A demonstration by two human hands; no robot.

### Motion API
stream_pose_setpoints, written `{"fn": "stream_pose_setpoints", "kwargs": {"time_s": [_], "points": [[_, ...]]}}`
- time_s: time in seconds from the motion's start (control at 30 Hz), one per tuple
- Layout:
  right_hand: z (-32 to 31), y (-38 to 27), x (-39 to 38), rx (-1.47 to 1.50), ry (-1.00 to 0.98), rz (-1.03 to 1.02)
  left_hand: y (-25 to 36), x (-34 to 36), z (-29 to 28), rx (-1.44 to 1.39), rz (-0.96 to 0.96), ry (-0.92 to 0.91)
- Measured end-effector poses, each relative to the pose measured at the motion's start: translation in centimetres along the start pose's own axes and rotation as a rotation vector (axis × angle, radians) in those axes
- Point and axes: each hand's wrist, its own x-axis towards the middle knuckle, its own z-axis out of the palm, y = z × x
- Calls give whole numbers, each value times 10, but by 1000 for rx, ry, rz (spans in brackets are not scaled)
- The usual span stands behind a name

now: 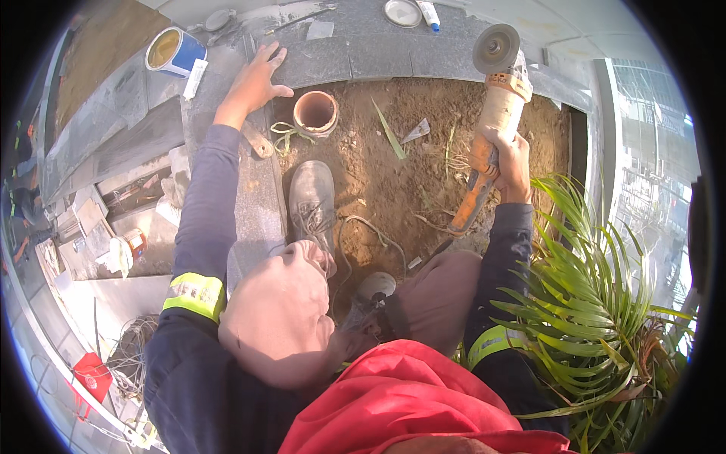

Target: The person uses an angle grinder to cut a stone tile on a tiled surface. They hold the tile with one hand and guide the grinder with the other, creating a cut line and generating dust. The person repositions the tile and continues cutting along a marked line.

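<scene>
My right hand is wrapped round the orange and dusty body of an angle grinder. Its round grey disc points away from me, above the dark stone ledge. My left hand lies with fingers spread on the grey stone slabs at the far left of the soil. Beside that hand a brown clay-coloured pipe stands upright in the soil, open at the top. Just below the left wrist lies a small wooden handle, its other end hidden by my arm.
A blue and white can stands at the far left, a white strip leaning on it. A round lid and a white tube lie on the far ledge. Green palm fronds crowd my right arm. A cord trails over the soil.
</scene>
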Motion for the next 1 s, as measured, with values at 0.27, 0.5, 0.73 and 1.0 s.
{"fn": "stream_pose_setpoints", "kwargs": {"time_s": [0.27, 0.5, 0.73, 1.0], "points": [[25, 21, -30, 259, 114, 124, -3, -9, -3, -83, 4, 37], [56, 32, -37, 437, 115, 158, -2, -7, -7, -111, 3, 45], [71, 28, -24, 350, 78, 166, 1, -7, -7, -124, -19, 42], [66, 31, -11, 59, -48, 156, 6, -9, -14, -144, -30, 26]]}}
